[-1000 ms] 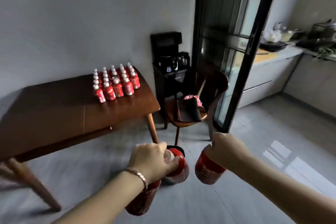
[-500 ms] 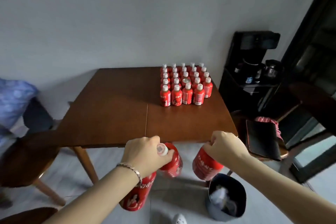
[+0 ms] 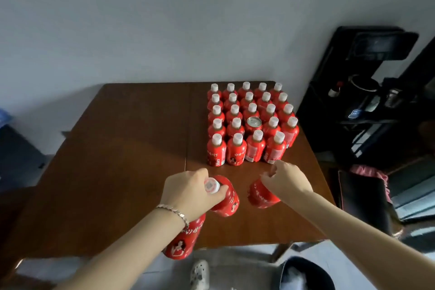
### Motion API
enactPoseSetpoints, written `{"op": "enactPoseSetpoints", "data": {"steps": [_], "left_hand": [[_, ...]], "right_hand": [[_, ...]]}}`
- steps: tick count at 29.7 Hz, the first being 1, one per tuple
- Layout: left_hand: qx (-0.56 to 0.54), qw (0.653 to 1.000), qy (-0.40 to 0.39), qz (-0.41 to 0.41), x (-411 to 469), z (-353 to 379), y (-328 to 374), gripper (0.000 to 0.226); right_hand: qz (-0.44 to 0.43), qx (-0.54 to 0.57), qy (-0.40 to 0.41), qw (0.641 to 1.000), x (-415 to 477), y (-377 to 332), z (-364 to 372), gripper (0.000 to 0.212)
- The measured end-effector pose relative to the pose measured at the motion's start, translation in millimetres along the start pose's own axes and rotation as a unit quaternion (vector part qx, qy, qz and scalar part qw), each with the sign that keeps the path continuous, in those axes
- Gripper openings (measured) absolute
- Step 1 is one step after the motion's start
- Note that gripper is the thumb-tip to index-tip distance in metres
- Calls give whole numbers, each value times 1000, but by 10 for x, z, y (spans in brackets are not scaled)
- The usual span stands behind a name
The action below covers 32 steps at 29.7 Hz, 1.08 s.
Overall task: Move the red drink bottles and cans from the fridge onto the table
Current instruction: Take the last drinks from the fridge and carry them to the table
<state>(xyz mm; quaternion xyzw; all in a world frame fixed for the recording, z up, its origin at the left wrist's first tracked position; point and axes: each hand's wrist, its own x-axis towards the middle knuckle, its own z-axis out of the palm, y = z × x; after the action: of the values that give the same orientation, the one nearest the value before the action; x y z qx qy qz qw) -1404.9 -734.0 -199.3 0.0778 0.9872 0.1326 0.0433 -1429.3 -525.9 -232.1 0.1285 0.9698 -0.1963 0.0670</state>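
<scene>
Two white-capped red plastic bottles [image 3: 227, 198] are gripped in our left hand [image 3: 188, 193], a third bottle [image 3: 260, 194] in our right hand [image 3: 286, 180], above the brown wooden table [image 3: 129, 148]; that crowded left grip could drop one onto the standing red bottle rows [image 3: 235, 150].

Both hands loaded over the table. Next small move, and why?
Probably lower the right hand to stand its bottle at the open right end of the front row: it has four, the rows behind five, and this hand is nearest.

Grey wall [image 3: 164, 19], brown wooden table [image 3: 117, 153], black stand [image 3: 329, 134] at right.
</scene>
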Motion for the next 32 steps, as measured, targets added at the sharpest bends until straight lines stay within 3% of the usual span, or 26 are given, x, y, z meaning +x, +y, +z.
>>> {"op": "enactPoseSetpoints", "data": {"steps": [14, 23, 27, 29, 31, 32], "left_hand": [[-24, 982, -23, 185, 1525, 640, 318, 41], [-37, 983, -32, 175, 1843, 883, 650, 49], [-32, 988, -29, 151, 1949, 972, 705, 49], [-31, 990, -19, 138, 2004, 965, 743, 47], [-20, 991, -9, 132, 2044, 981, 767, 47], [-22, 991, -9, 135, 2059, 1000, 764, 47]], "right_hand": [[267, 98, 46, 957, 1138, 817, 60, 21], [270, 221, 36, 937, 2071, 1057, 42, 18], [298, 376, 28, 877, 2268, 1098, 64, 30], [349, 419, 40, 837, 2262, 1161, 132, 45], [408, 477, -1, 778, 2222, 1210, 250, 59], [428, 535, -25, 728, 2195, 1202, 297, 61]]}}
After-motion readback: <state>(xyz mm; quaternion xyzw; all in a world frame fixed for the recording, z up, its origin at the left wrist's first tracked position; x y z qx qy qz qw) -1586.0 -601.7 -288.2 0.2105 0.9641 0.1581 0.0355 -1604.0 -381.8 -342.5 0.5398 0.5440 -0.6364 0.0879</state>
